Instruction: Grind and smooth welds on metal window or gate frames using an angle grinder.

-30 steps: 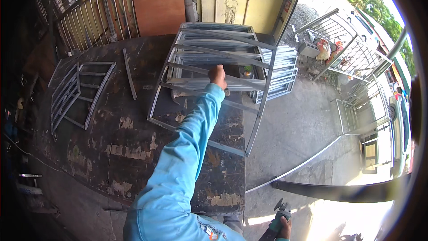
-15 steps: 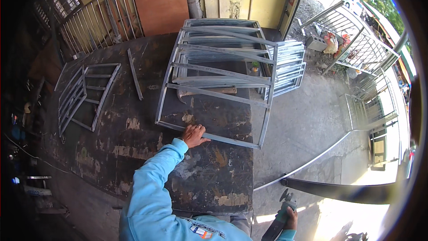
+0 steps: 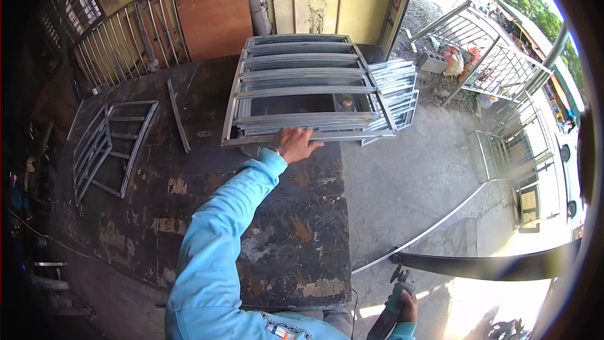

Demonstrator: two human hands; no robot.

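Several stacked steel frames (image 3: 308, 88) lie at 12 o'clock; left hand (image 3: 296, 143), fingers spread, presses the near rail. Push evenly. Right hand (image 3: 408, 305) grips a grinder (image 3: 389, 315).

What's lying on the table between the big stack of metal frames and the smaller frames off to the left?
In the head view, one loose metal bar lies on the dark table between the stacked frames and the smaller frames.
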